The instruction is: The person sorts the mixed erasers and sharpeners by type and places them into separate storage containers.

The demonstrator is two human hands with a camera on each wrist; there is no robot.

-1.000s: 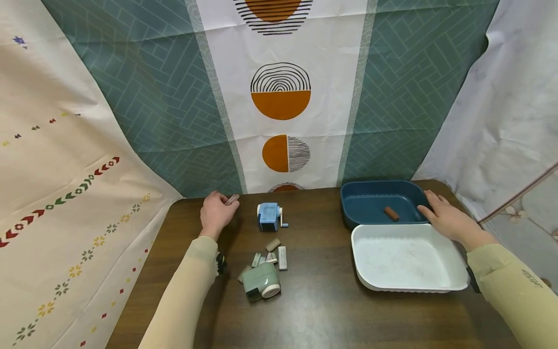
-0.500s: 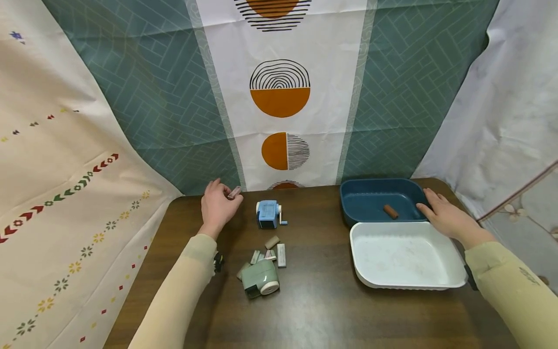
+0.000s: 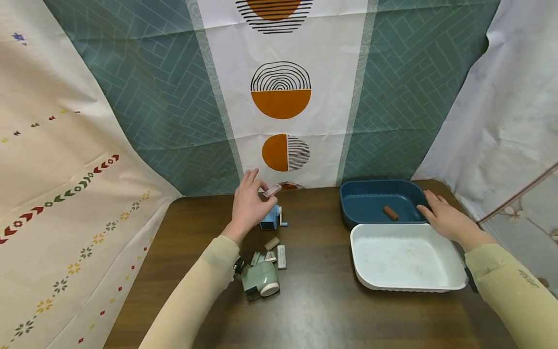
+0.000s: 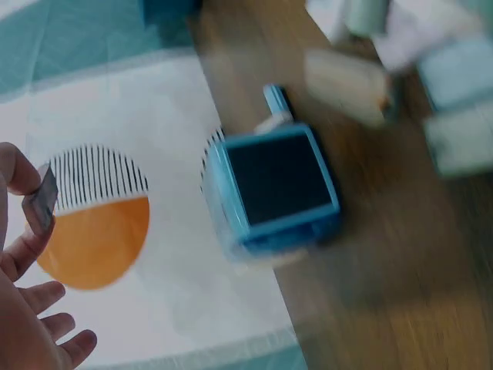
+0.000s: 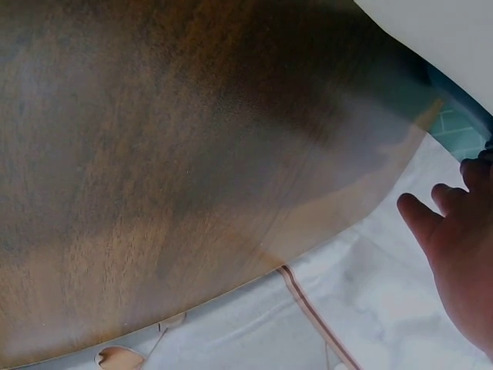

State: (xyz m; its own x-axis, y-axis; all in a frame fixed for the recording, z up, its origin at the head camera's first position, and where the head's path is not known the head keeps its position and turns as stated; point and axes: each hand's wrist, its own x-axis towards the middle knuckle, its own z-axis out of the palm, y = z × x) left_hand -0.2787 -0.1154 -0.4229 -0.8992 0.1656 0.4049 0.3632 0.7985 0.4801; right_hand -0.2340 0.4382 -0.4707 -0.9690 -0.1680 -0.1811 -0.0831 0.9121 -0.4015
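Observation:
My left hand [image 3: 251, 206] pinches a small pale pink eraser [image 3: 272, 190] between thumb and index finger, raised over the back of the table. In the left wrist view the eraser [image 4: 41, 199] shows at the left edge, the other fingers spread. Partly hidden behind this hand stands a blue crank pencil sharpener [image 3: 269, 220]. My right hand [image 3: 451, 218] rests on the right rim of a dark blue tray [image 3: 348, 209], fingers fairly straight. Inside that tray lies a short brown cylinder [image 3: 390, 213].
In front of the blue tray stands a white tray [image 3: 407, 257]. A green pencil sharpener [image 3: 260, 278] sits at centre left, with several small erasers behind it, among them a white eraser [image 3: 281, 257] and a tan cylinder [image 3: 272, 243]. Cloth hangs along the table's back and sides.
My left hand has lifted and moved right with the eraser, from left of the blue sharpener to over it. The right hand has stayed on the blue tray's rim.

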